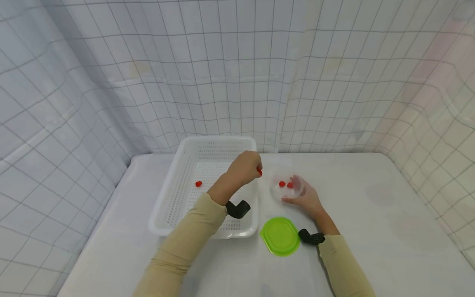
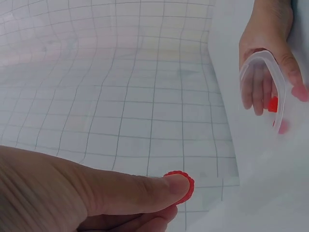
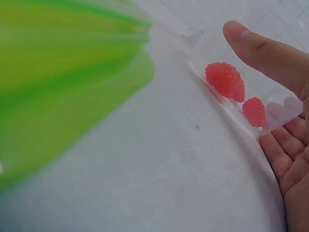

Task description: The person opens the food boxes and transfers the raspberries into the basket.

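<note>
My left hand (image 1: 243, 168) pinches a red raspberry (image 2: 186, 189) between thumb and fingers, above the right rim of a white perforated basket (image 1: 161, 206). Around a clear plastic container (image 1: 275, 190), right of the basket, curve the thumb and fingers of my right hand (image 1: 307, 199). Inside that container lie a few raspberries (image 3: 225, 80), seen through its wall. One more raspberry (image 1: 198, 184) sits on the basket floor. The held raspberry is partly covered by the thumb in the left wrist view.
A green lid (image 1: 281, 236) lies on the white table (image 1: 375, 214), nearer than the container and close to the right wrist. Black wrist devices (image 1: 311, 237) are strapped on both arms. Checked white curtains (image 1: 237, 74) surround the table at the back and sides.
</note>
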`<action>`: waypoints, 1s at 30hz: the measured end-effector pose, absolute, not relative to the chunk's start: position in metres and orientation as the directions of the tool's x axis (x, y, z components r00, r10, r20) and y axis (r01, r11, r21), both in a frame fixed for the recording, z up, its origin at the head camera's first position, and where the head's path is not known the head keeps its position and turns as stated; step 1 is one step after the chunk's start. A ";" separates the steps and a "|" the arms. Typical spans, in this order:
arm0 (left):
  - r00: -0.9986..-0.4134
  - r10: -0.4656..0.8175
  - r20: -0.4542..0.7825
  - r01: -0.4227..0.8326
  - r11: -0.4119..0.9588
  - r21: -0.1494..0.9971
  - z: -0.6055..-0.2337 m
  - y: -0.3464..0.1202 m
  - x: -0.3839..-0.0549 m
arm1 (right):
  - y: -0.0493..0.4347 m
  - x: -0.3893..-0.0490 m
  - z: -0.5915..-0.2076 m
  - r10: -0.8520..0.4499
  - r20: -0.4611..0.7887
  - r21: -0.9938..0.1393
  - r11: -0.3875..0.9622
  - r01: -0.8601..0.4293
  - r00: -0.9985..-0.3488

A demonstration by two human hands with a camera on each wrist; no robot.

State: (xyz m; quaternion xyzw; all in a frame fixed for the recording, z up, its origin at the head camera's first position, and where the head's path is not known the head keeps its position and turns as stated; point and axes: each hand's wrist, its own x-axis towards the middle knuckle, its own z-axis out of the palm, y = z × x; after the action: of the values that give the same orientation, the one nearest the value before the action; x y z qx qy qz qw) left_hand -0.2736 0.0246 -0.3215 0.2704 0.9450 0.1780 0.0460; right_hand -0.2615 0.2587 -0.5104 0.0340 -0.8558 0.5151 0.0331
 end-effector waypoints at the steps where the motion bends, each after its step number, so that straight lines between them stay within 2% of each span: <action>1: -0.853 0.521 0.008 0.487 0.791 0.371 -0.322 0.022 -0.273 | 0.259 -0.261 -0.511 -0.025 0.094 -0.881 0.464 -0.095 -0.995; 12: -0.886 0.463 0.000 0.412 0.788 0.458 -0.322 -0.012 -0.268 | 0.261 -0.261 -0.511 -0.037 0.123 -0.874 0.469 -0.126 -0.992; 18: -0.898 0.436 -0.051 0.360 0.798 0.484 -0.332 -0.022 -0.271 | 0.260 -0.261 -0.511 -0.041 0.130 -0.870 0.475 -0.134 -0.991; 30: -0.917 0.372 -0.146 0.284 0.863 0.417 -0.360 -0.029 -0.296 | 0.260 -0.261 -0.510 -0.032 0.126 -0.875 0.467 -0.127 -0.991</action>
State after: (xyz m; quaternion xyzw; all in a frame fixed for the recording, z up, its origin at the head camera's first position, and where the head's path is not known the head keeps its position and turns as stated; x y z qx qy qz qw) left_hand -0.2964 -0.0292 -0.3601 0.1712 0.9588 0.1975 0.1115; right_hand -0.2615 0.2602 -0.5098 0.0465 -0.8551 0.5143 0.0458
